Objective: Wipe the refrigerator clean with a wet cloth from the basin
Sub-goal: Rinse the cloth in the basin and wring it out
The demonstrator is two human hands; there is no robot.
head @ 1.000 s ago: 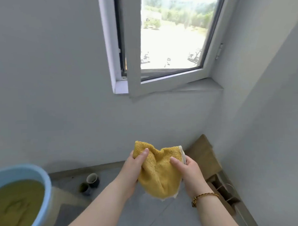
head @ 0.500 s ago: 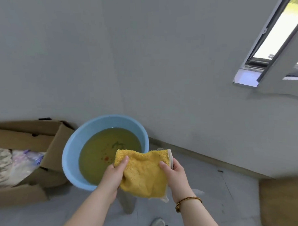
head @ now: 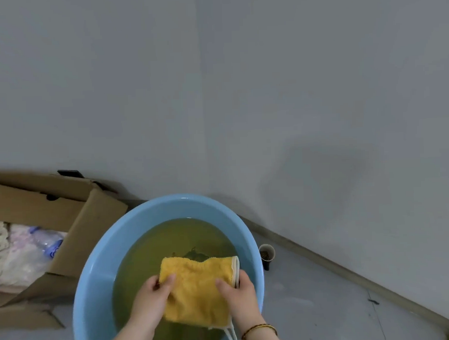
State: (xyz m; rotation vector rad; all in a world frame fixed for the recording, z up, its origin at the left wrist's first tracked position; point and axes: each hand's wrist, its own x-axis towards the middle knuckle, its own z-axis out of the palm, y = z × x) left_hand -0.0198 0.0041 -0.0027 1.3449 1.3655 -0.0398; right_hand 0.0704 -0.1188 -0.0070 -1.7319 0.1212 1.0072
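Yellow cloth (head: pixel 198 290) is stretched between two hands above the greenish water in the blue basin (head: pixel 94 276). Left hand (head: pixel 151 299) pinches its left edge, thumb on top. Right hand (head: pixel 239 294) pinches its right edge the same way. A cardboard box (head: pixel 75 215) sits left of the basin, and a small cup (head: pixel 266 255) right.

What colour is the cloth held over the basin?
Yellow, with a pale edge trim; the cloth shows clearly in the head view.
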